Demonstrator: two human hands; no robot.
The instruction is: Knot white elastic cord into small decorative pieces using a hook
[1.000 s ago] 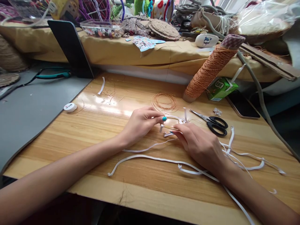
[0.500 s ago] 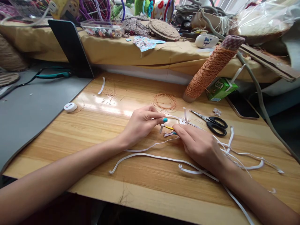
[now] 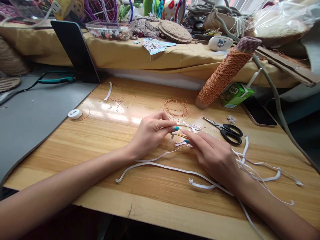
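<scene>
My left hand [image 3: 156, 130] is closed in a pinch on a white flat cord [image 3: 172, 136], whose short end hangs below the fingertips. A thin gold-coloured tool [image 3: 180, 135] sits in the closed fingers of my right hand [image 3: 208, 145], its tip pointing left at the cord by my left fingertips. Its exact kind is too small to make out. More white cord pieces [image 3: 195, 128] bunch up behind and under my right fingers, partly hidden. One long white cord [image 3: 160, 165] runs across the table in front of both hands and passes under my right forearm.
Black-handled scissors [image 3: 228, 131] lie right of my hands, near a phone [image 3: 260, 111] and a green drink carton [image 3: 236, 95]. Behind are a coil of orange cord [image 3: 175, 109] and a leaning tube wound with orange cord [image 3: 223, 78]. A white round lid [image 3: 75, 114] lies left.
The tool in my right hand has turned slightly. The cord end standing up behind my fingers has dropped to the left, and the loose cords by my right forearm have shifted.
</scene>
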